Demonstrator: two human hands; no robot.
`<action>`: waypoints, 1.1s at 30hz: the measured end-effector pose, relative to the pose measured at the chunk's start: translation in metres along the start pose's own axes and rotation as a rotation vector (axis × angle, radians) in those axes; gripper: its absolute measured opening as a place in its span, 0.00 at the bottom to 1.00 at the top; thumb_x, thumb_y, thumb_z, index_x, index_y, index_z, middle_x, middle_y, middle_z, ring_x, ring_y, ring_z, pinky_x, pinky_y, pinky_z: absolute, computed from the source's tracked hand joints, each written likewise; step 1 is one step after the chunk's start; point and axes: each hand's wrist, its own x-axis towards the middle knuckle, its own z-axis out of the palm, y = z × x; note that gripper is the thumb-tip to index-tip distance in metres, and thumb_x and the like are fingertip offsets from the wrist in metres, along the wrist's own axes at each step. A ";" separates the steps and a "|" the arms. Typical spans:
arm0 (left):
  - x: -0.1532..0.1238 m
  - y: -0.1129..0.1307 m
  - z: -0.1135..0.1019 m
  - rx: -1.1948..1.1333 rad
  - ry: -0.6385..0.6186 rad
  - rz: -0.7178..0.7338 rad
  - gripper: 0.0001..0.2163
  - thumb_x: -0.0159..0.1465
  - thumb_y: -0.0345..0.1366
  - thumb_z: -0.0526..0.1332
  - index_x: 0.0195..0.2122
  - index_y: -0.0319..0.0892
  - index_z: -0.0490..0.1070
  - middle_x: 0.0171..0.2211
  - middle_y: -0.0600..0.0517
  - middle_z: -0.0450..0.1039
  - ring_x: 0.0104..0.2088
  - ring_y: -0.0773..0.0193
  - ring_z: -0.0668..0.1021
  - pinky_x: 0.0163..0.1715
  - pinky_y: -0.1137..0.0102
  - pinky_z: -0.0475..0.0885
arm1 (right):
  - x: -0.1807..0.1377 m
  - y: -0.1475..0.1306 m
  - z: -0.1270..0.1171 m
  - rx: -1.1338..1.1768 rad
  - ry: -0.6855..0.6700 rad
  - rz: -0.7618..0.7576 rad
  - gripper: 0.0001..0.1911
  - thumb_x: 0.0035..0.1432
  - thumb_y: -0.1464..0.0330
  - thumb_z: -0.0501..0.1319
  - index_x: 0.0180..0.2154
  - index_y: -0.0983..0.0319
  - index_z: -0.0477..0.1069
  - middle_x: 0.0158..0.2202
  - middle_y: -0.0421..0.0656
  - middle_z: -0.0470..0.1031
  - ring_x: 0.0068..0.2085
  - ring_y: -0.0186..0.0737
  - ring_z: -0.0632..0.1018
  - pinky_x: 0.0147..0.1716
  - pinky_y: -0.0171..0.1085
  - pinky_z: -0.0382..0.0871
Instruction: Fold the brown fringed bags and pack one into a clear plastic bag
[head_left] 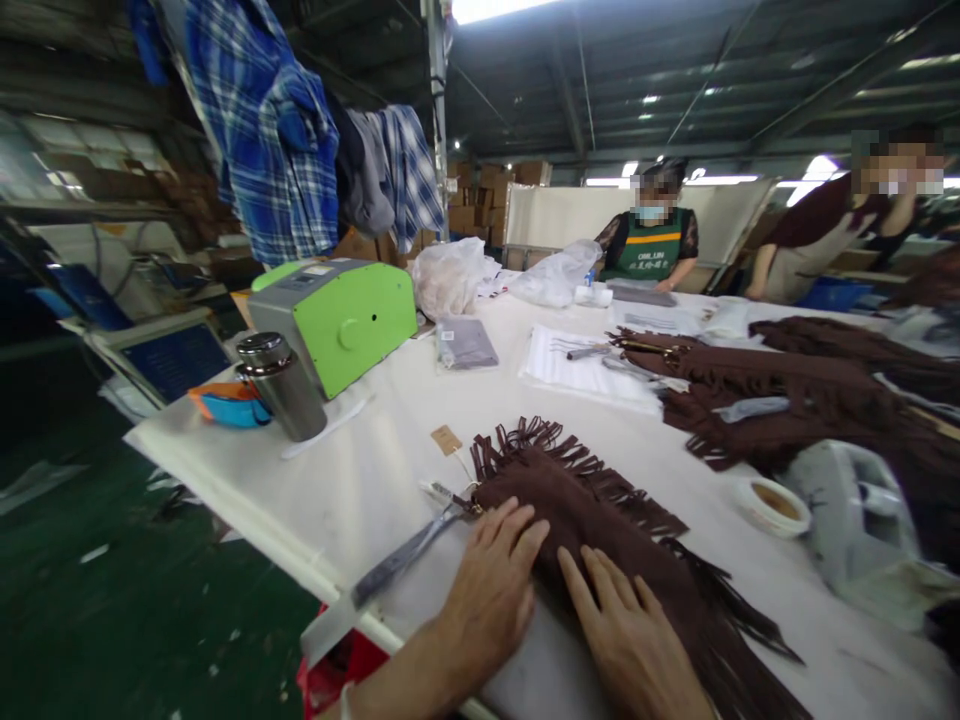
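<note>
A dark brown fringed bag (600, 510) lies flat on the white table in front of me. My left hand (499, 570) rests on its near left end, fingers stretched out and slightly spread. Lower down, my right hand (626, 620) lies with fingers apart on the bag's near side. Neither hand grips anything. A tan paper tag (446, 440) hangs on a string from the bag's left corner. From the same corner a strap wrapped in grey plastic (405, 555) runs over the table edge. Fringe spreads along the bag's far side and right end.
A green and grey machine (356, 320), a steel thermos (289, 385) and an orange-blue pouch (232, 403) stand at left. More brown fringed pieces (795, 385) lie at right, by a tape roll (772, 505) and a tape dispenser (855, 520). Two people are across the table.
</note>
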 end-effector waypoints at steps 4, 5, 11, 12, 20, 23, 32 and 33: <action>0.051 -0.014 -0.018 0.552 -0.114 0.137 0.20 0.66 0.26 0.52 0.59 0.41 0.63 0.59 0.42 0.66 0.63 0.50 0.62 0.64 0.51 0.51 | 0.020 0.037 -0.032 0.191 -0.215 0.026 0.38 0.45 0.85 0.48 0.59 0.61 0.66 0.53 0.50 0.75 0.50 0.48 0.78 0.45 0.46 0.76; 0.060 -0.013 -0.023 0.599 -0.136 0.129 0.17 0.66 0.26 0.51 0.56 0.40 0.66 0.55 0.42 0.70 0.59 0.51 0.67 0.61 0.54 0.57 | 0.025 0.050 -0.044 0.251 -0.274 0.030 0.39 0.44 0.85 0.48 0.59 0.61 0.66 0.54 0.48 0.75 0.50 0.46 0.78 0.47 0.43 0.75; 0.080 0.015 -0.062 0.643 -0.224 0.131 0.09 0.62 0.28 0.55 0.39 0.45 0.74 0.34 0.48 0.78 0.35 0.55 0.79 0.35 0.66 0.71 | 0.034 0.090 -0.095 0.276 -0.435 0.186 0.43 0.43 0.77 0.55 0.64 0.56 0.58 0.58 0.47 0.71 0.53 0.53 0.75 0.46 0.46 0.72; 0.082 0.021 -0.069 0.648 -0.240 0.138 0.10 0.60 0.28 0.57 0.38 0.46 0.75 0.33 0.48 0.78 0.34 0.55 0.79 0.34 0.66 0.70 | 0.032 0.091 -0.096 0.238 -0.448 0.210 0.41 0.44 0.77 0.56 0.63 0.56 0.59 0.55 0.49 0.73 0.50 0.54 0.77 0.43 0.46 0.72; 0.134 0.050 -0.134 0.773 -0.263 0.177 0.04 0.56 0.34 0.66 0.33 0.45 0.78 0.30 0.47 0.79 0.33 0.54 0.79 0.34 0.67 0.68 | 0.078 0.137 -0.124 0.017 -0.497 0.230 0.09 0.61 0.68 0.55 0.37 0.57 0.74 0.34 0.46 0.80 0.37 0.52 0.80 0.30 0.39 0.62; 0.169 0.063 -0.165 0.837 -0.140 0.195 0.05 0.58 0.35 0.65 0.36 0.44 0.78 0.34 0.46 0.78 0.39 0.53 0.78 0.38 0.66 0.68 | 0.119 0.161 -0.158 -0.134 -0.404 0.225 0.09 0.62 0.65 0.56 0.41 0.58 0.73 0.37 0.49 0.80 0.38 0.54 0.80 0.29 0.40 0.61; 0.192 0.071 -0.210 0.932 0.192 0.348 0.11 0.67 0.32 0.54 0.51 0.44 0.67 0.47 0.46 0.72 0.41 0.55 0.77 0.34 0.67 0.68 | 0.136 0.202 -0.193 -0.379 0.159 0.040 0.25 0.58 0.79 0.49 0.56 0.62 0.68 0.49 0.52 0.77 0.43 0.54 0.78 0.37 0.46 0.70; 0.182 0.061 -0.199 0.934 0.181 0.367 0.12 0.68 0.32 0.54 0.52 0.45 0.66 0.47 0.47 0.72 0.40 0.56 0.77 0.32 0.67 0.68 | 0.125 0.204 -0.180 -0.370 0.178 -0.009 0.27 0.56 0.81 0.49 0.56 0.64 0.67 0.50 0.53 0.76 0.45 0.53 0.78 0.40 0.47 0.70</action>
